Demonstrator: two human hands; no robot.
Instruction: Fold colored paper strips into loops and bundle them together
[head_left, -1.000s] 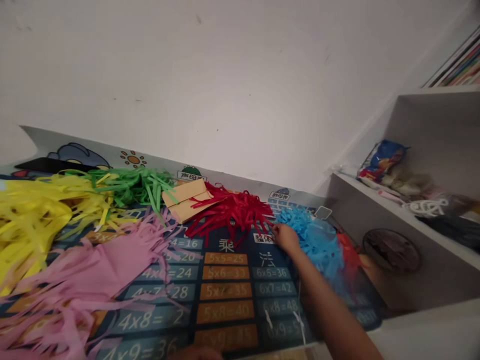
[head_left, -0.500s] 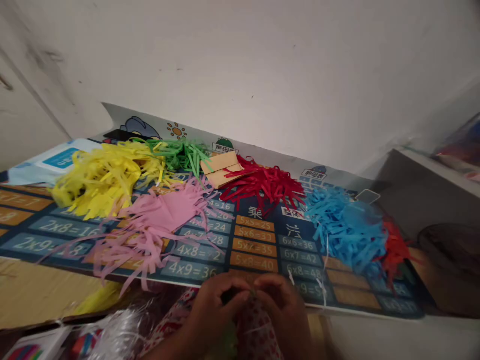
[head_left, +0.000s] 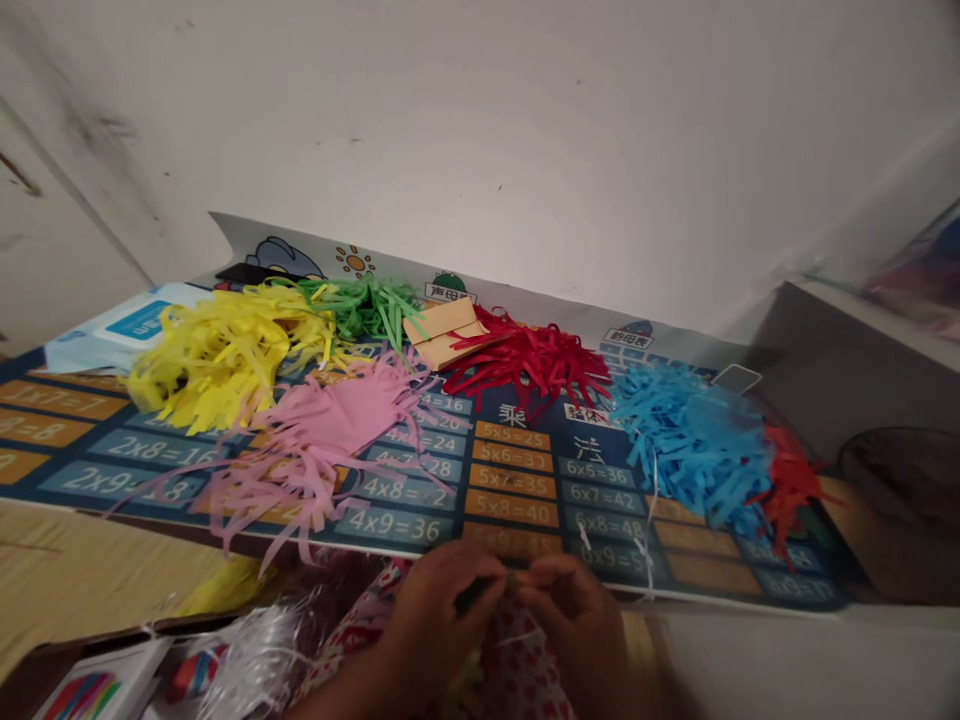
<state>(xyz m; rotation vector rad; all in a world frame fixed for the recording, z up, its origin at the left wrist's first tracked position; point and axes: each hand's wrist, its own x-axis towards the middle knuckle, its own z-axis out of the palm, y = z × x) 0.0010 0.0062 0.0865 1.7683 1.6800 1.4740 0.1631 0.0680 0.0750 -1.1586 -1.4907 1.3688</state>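
Note:
At the mat's near edge, my left hand [head_left: 435, 615] and my right hand [head_left: 576, 622] meet tip to tip, each with thumb and forefinger pinched. Something small and greenish shows between the fingertips, too dim and blurred to name. Below my left hand hangs pale yellow-green fringe [head_left: 466, 682]; whether it joins the pinched piece is unclear. Beneath my hands lies red-and-white heart-patterned material [head_left: 529, 665]. The printed times-table mat [head_left: 510, 515] spreads just beyond, with pink fringed paper [head_left: 341, 420] and red fringed paper [head_left: 529, 365] on it.
Yellow fringed paper [head_left: 217, 350], green fringed paper [head_left: 367, 305], a wipes pack [head_left: 97, 335] and a tan folded card [head_left: 446, 335] lie on the left and middle. Blue fringed paper [head_left: 690, 440] is at right. A box at lower left holds clear stringy material [head_left: 259, 655].
The view has shifted slightly, so the mat and papers sit a little differently in frame. My hands keep their pinch together, with barely any movement.

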